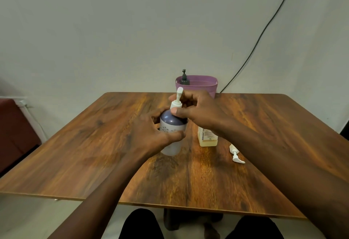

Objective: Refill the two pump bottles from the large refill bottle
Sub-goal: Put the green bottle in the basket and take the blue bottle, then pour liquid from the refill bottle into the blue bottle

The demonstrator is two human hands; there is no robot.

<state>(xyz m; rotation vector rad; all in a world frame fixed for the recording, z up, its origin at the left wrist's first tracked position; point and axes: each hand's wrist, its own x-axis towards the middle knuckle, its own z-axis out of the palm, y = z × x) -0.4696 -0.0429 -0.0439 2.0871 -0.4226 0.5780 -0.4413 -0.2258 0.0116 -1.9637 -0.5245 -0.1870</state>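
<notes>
A purple-and-white pump bottle (172,125) stands mid-table. My left hand (151,133) wraps around its body. My right hand (196,110) grips the white pump head (177,99) at the bottle's neck, with the spout sticking up. Behind my right wrist stands a clear bottle of yellowish liquid (206,137) with a printed label; its top is hidden by my arm. A loose white pump (236,154) lies on the table to its right. A dark pump bottle (184,79) sits in a purple tub (204,85) at the far edge.
The wooden table (94,144) stands against a pale wall. A black cable (264,30) runs down the wall behind the tub. A dark red seat (15,125) is at the left. My knees show below the near edge.
</notes>
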